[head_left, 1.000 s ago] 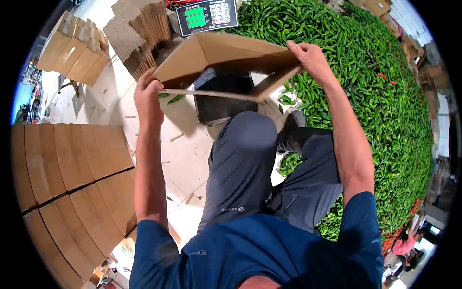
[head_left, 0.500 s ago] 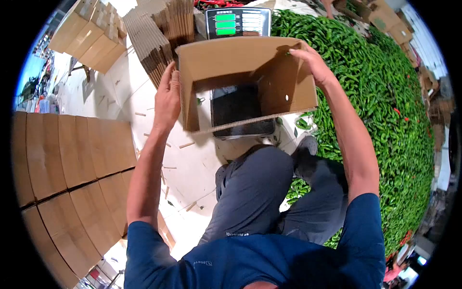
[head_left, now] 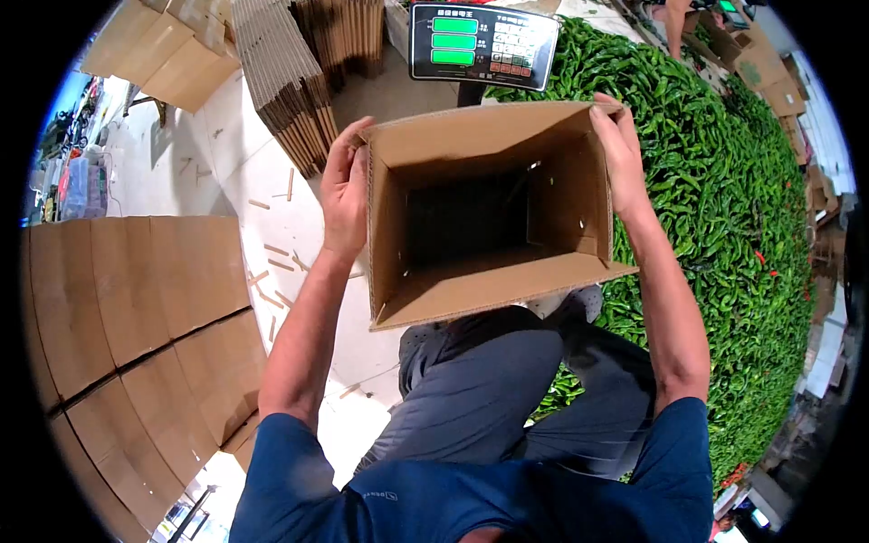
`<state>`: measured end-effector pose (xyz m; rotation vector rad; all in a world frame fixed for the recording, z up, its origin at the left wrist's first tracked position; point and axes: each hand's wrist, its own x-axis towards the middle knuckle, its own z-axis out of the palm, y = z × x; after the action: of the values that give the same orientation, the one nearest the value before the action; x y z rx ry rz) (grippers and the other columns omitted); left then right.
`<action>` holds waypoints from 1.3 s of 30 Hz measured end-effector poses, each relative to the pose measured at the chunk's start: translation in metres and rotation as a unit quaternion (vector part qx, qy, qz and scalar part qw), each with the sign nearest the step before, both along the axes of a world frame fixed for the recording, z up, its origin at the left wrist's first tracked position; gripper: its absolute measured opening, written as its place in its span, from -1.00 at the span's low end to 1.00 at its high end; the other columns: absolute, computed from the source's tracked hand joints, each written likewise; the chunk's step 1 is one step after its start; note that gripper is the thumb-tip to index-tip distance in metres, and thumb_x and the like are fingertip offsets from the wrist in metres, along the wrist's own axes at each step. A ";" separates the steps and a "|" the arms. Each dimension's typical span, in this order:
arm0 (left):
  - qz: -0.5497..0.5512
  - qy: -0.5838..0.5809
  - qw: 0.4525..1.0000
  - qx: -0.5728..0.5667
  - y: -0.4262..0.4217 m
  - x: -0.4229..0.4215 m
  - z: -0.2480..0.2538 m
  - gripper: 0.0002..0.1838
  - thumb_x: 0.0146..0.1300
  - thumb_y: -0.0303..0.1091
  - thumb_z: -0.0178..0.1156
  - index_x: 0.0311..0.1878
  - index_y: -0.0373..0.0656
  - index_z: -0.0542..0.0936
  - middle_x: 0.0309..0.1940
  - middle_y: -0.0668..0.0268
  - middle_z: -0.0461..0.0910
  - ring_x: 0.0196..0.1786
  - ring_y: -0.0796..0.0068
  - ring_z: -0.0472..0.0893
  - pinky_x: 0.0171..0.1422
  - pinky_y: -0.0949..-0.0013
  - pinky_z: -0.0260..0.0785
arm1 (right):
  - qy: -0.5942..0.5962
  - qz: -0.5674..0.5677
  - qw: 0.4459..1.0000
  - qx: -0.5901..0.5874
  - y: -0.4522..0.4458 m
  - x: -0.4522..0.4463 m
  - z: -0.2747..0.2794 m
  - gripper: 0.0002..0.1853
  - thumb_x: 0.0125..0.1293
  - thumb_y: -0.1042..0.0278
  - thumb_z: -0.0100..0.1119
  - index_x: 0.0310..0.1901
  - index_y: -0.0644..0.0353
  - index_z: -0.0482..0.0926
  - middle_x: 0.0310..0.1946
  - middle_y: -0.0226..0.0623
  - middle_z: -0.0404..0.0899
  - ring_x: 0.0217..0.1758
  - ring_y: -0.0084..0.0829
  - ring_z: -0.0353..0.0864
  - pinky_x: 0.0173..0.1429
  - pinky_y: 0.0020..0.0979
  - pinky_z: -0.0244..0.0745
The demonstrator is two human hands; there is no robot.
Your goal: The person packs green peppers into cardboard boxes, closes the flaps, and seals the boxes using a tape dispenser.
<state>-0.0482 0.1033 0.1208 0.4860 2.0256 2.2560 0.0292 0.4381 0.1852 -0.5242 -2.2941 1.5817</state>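
Note:
Between my hands is an open-topped cardboard box (head_left: 498, 291), held over a dark scale platform. My left hand (head_left: 345, 195) grips its left wall near the far corner, fingers closed on the outside and rim. At the far right corner, my right hand (head_left: 621, 158) pinches the rim with the thumb on the edge. Through the box the dark platform (head_left: 466, 215) fills the bottom; whether the box rests on it I cannot tell. Just beyond stands the scale's display (head_left: 484, 47), with green screens and a keypad.
A large heap of green chilli peppers (head_left: 715, 244) spreads along the right. Flattened cartons (head_left: 285, 77) stand stacked beyond my left hand. Closed cardboard boxes (head_left: 145, 299) are piled at the left, others (head_left: 163, 54) farther back. Small cardboard strips (head_left: 276, 258) litter the floor.
The box has come nearer to my body and slightly right, now framing the dark platform on all sides. My right hand has shifted onto the far right corner's rim.

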 end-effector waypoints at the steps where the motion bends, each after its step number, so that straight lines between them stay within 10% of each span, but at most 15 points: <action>1: -0.026 -0.036 0.999 0.031 -0.002 -0.005 -0.006 -0.71 0.63 -0.34 0.06 0.27 -0.22 0.55 -0.02 0.39 0.61 0.03 0.64 0.53 0.16 0.54 0.40 | 0.010 0.009 1.000 -0.012 0.001 0.003 -0.004 -0.32 0.47 -0.03 0.14 0.34 0.43 0.30 0.19 -0.05 0.46 0.25 -0.33 0.43 0.43 -0.33 0.27; 8: 0.351 -0.086 0.922 0.137 0.011 -0.028 -0.020 -0.70 0.62 -0.23 0.09 0.10 -0.28 0.64 -0.24 0.41 0.60 -0.17 0.66 0.51 -0.06 0.57 0.39 | 0.030 0.040 0.997 0.058 -0.023 0.006 -0.015 -0.23 0.34 0.04 0.37 0.33 0.39 0.21 0.12 -0.06 0.46 0.17 -0.30 0.48 0.35 -0.27 0.39; 11: 0.385 -0.069 0.911 -0.133 -0.013 -0.025 -0.030 -0.29 0.60 -0.02 0.08 0.59 -0.24 0.15 0.24 0.08 0.54 0.32 0.33 0.50 0.49 0.27 0.24 | 0.037 0.034 0.996 0.075 -0.025 0.003 -0.024 -0.12 0.28 -0.08 0.47 0.34 0.39 0.22 0.15 -0.04 0.49 0.18 -0.26 0.51 0.35 -0.23 0.41; 14: 0.245 0.116 0.962 -0.029 -0.007 0.003 0.047 -0.03 0.56 0.13 0.05 0.68 -0.20 -0.25 0.61 -0.02 0.15 0.63 0.20 0.17 0.73 0.12 -0.23 | -0.029 0.055 0.993 0.098 -0.013 0.004 -0.044 -0.07 0.18 -0.01 0.59 0.37 0.34 0.24 0.21 -0.04 0.49 0.28 -0.22 0.51 0.42 -0.22 0.37; 16: 0.157 0.299 0.918 -0.207 0.001 0.000 0.045 -0.21 0.50 0.13 0.11 0.61 -0.11 0.16 0.62 0.00 0.10 0.66 0.13 0.09 0.73 0.02 -0.27 | -0.037 0.094 0.992 0.078 -0.011 0.003 -0.046 -0.09 0.16 0.15 0.62 0.38 0.33 0.24 0.26 -0.04 0.48 0.35 -0.22 0.49 0.46 -0.23 0.35; 18: 0.067 0.425 0.764 -0.480 0.009 -0.006 0.051 -0.30 0.40 0.13 0.25 0.49 0.00 0.44 0.62 0.02 0.09 0.69 0.07 -0.01 0.72 -0.05 -0.31 | 0.010 0.127 0.991 -0.050 -0.013 0.002 -0.047 -0.10 0.17 0.18 0.61 0.38 0.34 0.22 0.27 -0.03 0.47 0.34 -0.19 0.50 0.47 -0.24 0.36; 25: 0.148 0.550 0.690 -0.446 0.035 -0.001 0.042 -0.48 0.13 -0.16 0.52 0.19 0.03 0.67 0.03 0.19 0.48 0.26 0.19 0.49 0.48 -0.01 0.15 | -0.089 0.077 0.993 0.002 -0.002 0.009 -0.041 -0.04 0.18 0.15 0.62 0.44 0.32 0.19 0.27 -0.07 0.51 0.35 -0.28 0.49 0.45 -0.27 0.40; 32: -0.117 0.490 0.746 -0.436 0.010 -0.001 0.039 -0.79 0.33 -0.13 0.36 -0.16 -0.05 0.66 -0.21 0.29 0.53 0.02 0.20 0.58 0.12 0.06 0.45 | -0.153 0.232 0.960 0.039 0.037 0.073 0.057 -0.08 0.27 0.03 0.36 0.57 0.24 0.20 0.60 -0.09 0.19 0.66 -0.16 0.14 0.62 -0.05 0.14; 36: -0.145 0.417 0.800 -0.406 0.008 -0.013 0.040 -0.78 0.30 -0.14 0.40 -0.17 -0.05 0.66 -0.14 0.29 0.53 0.15 0.22 0.55 0.39 0.02 0.33 | -0.076 0.281 0.860 0.419 -0.033 0.099 0.098 -0.22 0.34 -0.07 0.29 0.45 0.30 0.37 0.47 0.05 0.35 0.58 0.03 0.26 0.60 0.02 0.15; 39: -0.202 0.307 0.858 -0.360 0.007 -0.025 0.030 -0.86 0.33 -0.31 0.36 -0.09 -0.06 0.71 0.06 0.31 0.54 0.27 0.21 0.50 0.49 0.16 0.26 | -0.115 0.181 0.854 0.474 -0.043 0.061 0.052 -0.22 0.43 -0.17 0.13 0.45 0.32 0.35 0.45 0.10 0.35 0.54 0.08 0.27 0.55 0.10 0.18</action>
<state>-0.0731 0.1102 0.1508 1.4825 2.4872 1.0363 0.0903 0.3952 0.2367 -0.0082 -3.0764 0.3035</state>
